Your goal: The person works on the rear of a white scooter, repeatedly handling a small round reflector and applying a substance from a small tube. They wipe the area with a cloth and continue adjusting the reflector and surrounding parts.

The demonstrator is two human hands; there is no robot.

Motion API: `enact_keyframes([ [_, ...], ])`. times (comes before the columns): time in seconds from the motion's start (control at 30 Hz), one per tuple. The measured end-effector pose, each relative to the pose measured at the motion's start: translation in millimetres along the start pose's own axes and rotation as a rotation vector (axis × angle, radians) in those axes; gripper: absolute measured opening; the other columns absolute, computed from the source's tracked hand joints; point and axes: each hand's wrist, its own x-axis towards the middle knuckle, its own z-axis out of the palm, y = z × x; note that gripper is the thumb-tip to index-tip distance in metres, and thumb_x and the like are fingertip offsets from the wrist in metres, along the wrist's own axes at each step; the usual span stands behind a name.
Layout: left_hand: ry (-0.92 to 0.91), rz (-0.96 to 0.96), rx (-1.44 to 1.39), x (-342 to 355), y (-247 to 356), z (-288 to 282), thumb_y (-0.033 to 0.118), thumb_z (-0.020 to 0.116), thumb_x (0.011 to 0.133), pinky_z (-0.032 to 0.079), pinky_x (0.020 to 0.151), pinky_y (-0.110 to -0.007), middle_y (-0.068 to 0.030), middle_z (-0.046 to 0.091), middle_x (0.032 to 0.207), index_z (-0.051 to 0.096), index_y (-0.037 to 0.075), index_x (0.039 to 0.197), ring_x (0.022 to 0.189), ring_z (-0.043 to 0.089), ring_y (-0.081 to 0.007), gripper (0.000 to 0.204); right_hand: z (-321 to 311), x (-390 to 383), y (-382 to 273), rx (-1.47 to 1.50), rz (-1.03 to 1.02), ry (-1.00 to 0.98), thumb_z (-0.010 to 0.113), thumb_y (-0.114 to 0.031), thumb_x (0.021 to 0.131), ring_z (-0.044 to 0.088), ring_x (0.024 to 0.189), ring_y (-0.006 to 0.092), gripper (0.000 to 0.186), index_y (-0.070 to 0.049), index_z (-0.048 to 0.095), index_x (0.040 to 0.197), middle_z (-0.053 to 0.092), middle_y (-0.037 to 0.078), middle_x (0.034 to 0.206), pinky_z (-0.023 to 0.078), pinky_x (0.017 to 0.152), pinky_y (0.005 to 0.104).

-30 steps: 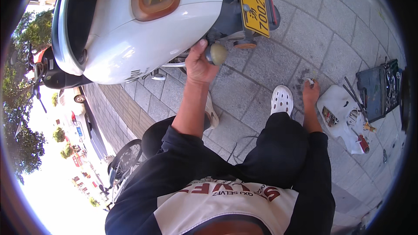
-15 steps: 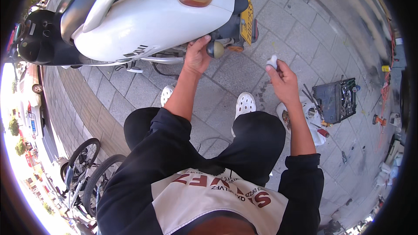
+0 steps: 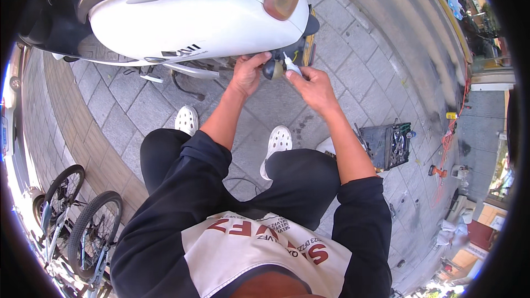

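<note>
The white scooter (image 3: 182, 22) stands across the top of the view, its rear end to the right. Under its tail sticks out a round turn signal light (image 3: 273, 70), dark at the base with a yellowish lens. My left hand (image 3: 246, 75) is closed at the base of that light, with some fingertips hidden under the body panel. Between the thumb and fingers of my right hand (image 3: 314, 89) is a small white squeeze bottle (image 3: 292, 65). Its thin nozzle points up at the underside of the tail, just right of the light.
On the paving to the right lies an open dark toolbox (image 3: 390, 144) with several tools. Farther right are an orange power drill (image 3: 438, 171) and an orange cord (image 3: 448, 138). Bicycles (image 3: 94, 234) stand at the lower left. The scooter's kickstand (image 3: 187, 91) reaches down near my left shoe (image 3: 186, 120).
My right hand has brought the white bottle leftward to the turn signal light, and its nozzle now shows. My left hand stays by the light. The whole view has shifted.
</note>
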Motion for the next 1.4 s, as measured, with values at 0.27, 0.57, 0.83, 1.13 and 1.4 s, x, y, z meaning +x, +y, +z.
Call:
enact_keyframes([
  [0.27,0.056,0.007,-0.008,-5,5,11,0.006,0.080,0.092,0.050,0.095,-0.033,0.0010,0.077,0.105,0.078,0.012,0.107,0.102,0.068,-0.0129,0.017,-1,9,-9,-0.055,0.014,0.026,0.076,-0.037,0.097,0.049,0.065,0.0102,0.042,0.003,0.072,0.085,0.058,0.000,0.068,0.042,0.060,0.0336],
  [0.57,0.039,-0.008,0.002,-3,2,8,0.006,0.081,0.092,0.050,0.101,-0.035,-0.0007,0.077,0.110,0.077,0.010,0.113,0.108,0.069,-0.0147,0.022,-1,14,-18,-0.099,0.051,0.015,0.076,-0.036,0.095,0.050,0.064,0.0098,0.041,0.003,0.073,0.084,0.059,0.000,0.067,0.042,0.059,0.0333],
  [0.83,0.041,-0.020,0.008,-6,4,11,0.009,0.082,0.091,0.048,0.098,-0.035,0.0013,0.076,0.106,0.077,0.012,0.110,0.104,0.067,-0.0139,0.019,-3,13,-26,-0.127,0.082,0.015,0.077,-0.037,0.094,0.051,0.064,0.0106,0.043,0.004,0.074,0.081,0.060,0.001,0.065,0.043,0.058,0.0344],
  [1.13,0.041,0.001,0.031,-3,2,7,0.011,0.084,0.090,0.046,0.090,-0.032,0.0034,0.076,0.102,0.078,0.013,0.106,0.098,0.066,-0.0118,0.017,-4,14,-39,-0.132,0.163,-0.002,0.077,-0.038,0.091,0.053,0.064,0.0125,0.045,0.005,0.074,0.078,0.061,0.003,0.065,0.044,0.060,0.0359],
  [1.4,0.052,0.000,0.029,-5,2,11,0.011,0.084,0.090,0.046,0.089,-0.032,0.0037,0.077,0.101,0.079,0.014,0.105,0.099,0.066,-0.0109,0.016,-4,13,-36,-0.103,0.163,-0.007,0.077,-0.038,0.092,0.052,0.064,0.0113,0.044,0.004,0.075,0.079,0.062,0.002,0.066,0.043,0.058,0.0349],
])
